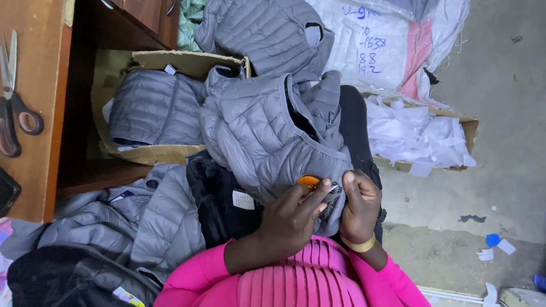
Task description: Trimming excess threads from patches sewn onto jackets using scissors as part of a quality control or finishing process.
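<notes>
Grey quilted jacket hem pinched between both hands' grip.

A bare grey concrete floor fills the right side, scattered with small scraps of white and blue paper near the bottom right. On the left stands a brown wooden desk, with scissors lying on its top. Under the desk sits an open cardboard box. Farther back, a white woven sack leans beside a second cardboard box of white scraps. The light is soft and even.
</notes>
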